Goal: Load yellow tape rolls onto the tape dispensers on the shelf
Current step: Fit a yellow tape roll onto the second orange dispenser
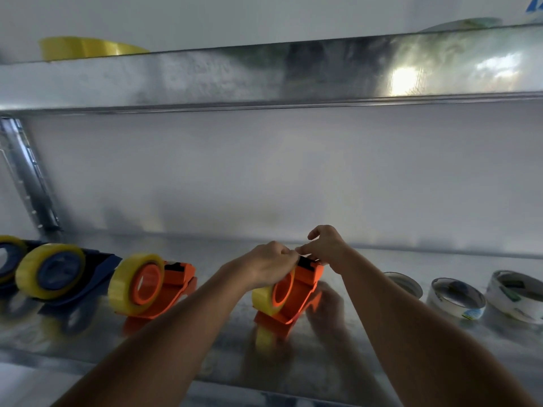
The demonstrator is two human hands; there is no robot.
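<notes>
So I had both hands on the orange dispenser [305, 282] on the shelf [205, 342]. My left hand [269, 267] curled over the top of the yellow roll [264, 299], which sat right under those fingers. My right hand [324, 248] pinched at the dispenser's black front end, index finger lifted off. Couldn't tell if the tape end was caught between the fingertips.

We see an orange dispenser [305, 277] upright on the metal shelf [205, 342], a yellow tape roll [269, 298] seated on its hub. Left of it stand three more loaded dispensers — one orange [170, 284], two blue [88, 274] — and another yellow roll [85, 48] lies on the shelf above.
</notes>
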